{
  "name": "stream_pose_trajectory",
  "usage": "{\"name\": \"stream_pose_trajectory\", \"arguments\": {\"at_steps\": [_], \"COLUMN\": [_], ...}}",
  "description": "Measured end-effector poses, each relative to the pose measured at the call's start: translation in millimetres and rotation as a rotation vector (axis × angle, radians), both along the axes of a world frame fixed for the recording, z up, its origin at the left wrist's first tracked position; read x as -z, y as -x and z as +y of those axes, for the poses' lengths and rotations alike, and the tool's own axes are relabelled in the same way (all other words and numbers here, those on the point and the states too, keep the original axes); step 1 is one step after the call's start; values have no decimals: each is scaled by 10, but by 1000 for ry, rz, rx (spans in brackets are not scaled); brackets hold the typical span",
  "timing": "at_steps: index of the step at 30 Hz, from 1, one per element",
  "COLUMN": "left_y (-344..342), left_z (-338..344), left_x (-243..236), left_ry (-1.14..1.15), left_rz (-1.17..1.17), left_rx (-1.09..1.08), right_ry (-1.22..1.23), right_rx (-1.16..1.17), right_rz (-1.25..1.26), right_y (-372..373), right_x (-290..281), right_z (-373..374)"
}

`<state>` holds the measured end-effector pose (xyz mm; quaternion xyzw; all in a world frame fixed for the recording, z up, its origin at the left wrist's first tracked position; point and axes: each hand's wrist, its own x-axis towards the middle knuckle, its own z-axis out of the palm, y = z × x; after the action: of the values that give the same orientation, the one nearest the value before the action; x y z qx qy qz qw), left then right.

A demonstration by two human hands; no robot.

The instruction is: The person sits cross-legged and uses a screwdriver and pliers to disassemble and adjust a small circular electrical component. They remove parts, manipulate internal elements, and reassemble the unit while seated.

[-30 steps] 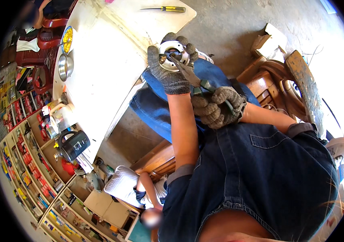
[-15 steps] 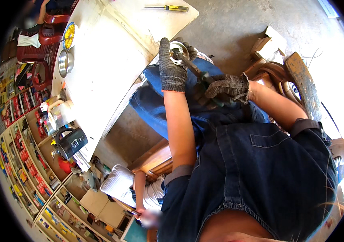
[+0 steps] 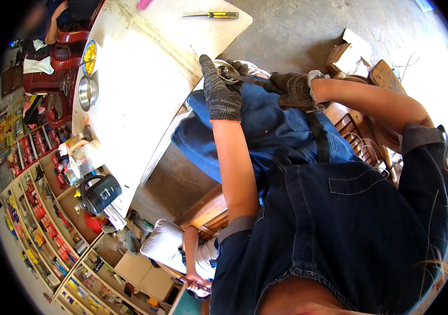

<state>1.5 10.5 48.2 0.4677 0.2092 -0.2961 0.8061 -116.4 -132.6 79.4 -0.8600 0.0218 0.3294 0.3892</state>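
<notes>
My left hand [image 3: 221, 89], in a dark grey knit glove, is closed around a pale ring-shaped part [image 3: 226, 63] above my lap. Its thumb side points up along the near edge of the table. From the right, my right hand [image 3: 293, 90], gloved alike, grips a long metal tool [image 3: 253, 80] that looks like pliers with dark grips. The tool lies nearly level, its tip at the ring's opening. My left fingers partly hide the ring, and my right hand covers most of the handles.
A white table [image 3: 145, 73] spreads to my left. On it are a yellow-handled screwdriver [image 3: 223, 15], a metal bowl [image 3: 88, 93], a dish of yellow food [image 3: 90, 56] and a black kettle [image 3: 100, 193]. A cardboard box [image 3: 347, 52] sits on the floor. Another person [image 3: 200, 257] sits behind.
My right hand has moved up and away from my body, swinging the tool from a slant to nearly level. My left hand with the ring has shifted slightly left.
</notes>
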Motion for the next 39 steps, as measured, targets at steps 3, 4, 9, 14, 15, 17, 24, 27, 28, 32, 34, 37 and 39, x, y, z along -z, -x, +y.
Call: {"name": "stream_pose_trajectory", "arguments": {"at_steps": [3, 4, 9, 14, 15, 17, 24, 27, 28, 32, 34, 37, 39], "left_y": [3, 8, 13, 1, 12, 50, 176, 362, 349, 345, 352, 374, 333], "left_z": [8, 6, -9, 55, 63, 66, 26, -190, -188, -158, -148, -210, -169], "left_x": [14, 17, 251, 367, 365, 332, 270, 260, 252, 242, 242, 60, 35], "left_ry": [-62, -89, -146, -137, -111, -56, 85, 119, 149, 260, 309, 283, 337], "left_rz": [-18, -22, -75, -80, -81, -84, -263, -214, -136, 1, -26, -87, -113], "left_rx": [-5, -15, 2, 53, 45, 29, -31, -298, -223, -43, -8, -80, -80], "right_ry": [2, 42, 92, 325, 336, 358, 297, 288, 306, 335, 277, 360, 381], "right_rx": [71, 66, 235, 198, 182, 163, 295, 337, 347, 430, 432, 462, 471], "right_rz": [-123, -87, 54, -154, -139, -134, -255, -279, -306, -411, -432, -529, -546], "right_y": [-28, -48, -236, -174, -174, -176, -85, -95, -97, -37, -13, 68, 111], "right_x": [177, 208, 247, 258, 218, 178, 71, 84, 105, 105, -7, 140, 181], "right_z": [35, 39, 212, 301, 299, 277, 171, 245, 287, 409, 421, 502, 518]}}
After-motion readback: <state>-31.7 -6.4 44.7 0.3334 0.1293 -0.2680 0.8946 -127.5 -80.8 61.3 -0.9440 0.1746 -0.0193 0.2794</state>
